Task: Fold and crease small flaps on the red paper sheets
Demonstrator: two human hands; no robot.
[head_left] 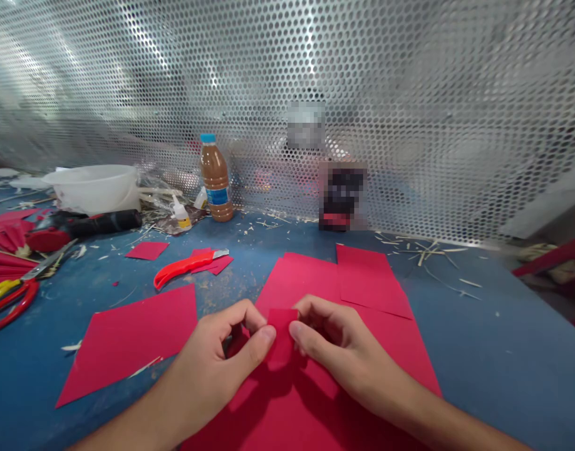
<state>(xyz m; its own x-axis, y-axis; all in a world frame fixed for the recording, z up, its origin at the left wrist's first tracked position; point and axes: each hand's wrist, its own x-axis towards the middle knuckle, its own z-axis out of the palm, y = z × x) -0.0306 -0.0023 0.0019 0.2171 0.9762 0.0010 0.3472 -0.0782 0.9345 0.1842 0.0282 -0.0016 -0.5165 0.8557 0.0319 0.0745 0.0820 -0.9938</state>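
Observation:
Between my two hands is a small red paper piece (pixel 282 335), raised a little above larger red paper sheets (pixel 310 275). My left hand (pixel 231 351) pinches its left edge between thumb and fingers. On the right edge, my right hand (pixel 339 344) grips it the same way. The fingers partly cover the piece, and both hands cast shadows on the sheets below. A separate red sheet (pixel 137 338) lies left of my left hand, and a smaller red sheet (pixel 369 282) rests on the stack's upper right.
A red-handled cutter (pixel 184 266) lies beyond my left hand. Further left are scissors (pixel 24 285), a black-and-red tool (pixel 81 227) and a white tub (pixel 97 191). Along the perforated metal panel (pixel 269 75) stand a glue bottle (pixel 180 213) and a brown-filled bottle (pixel 217 181).

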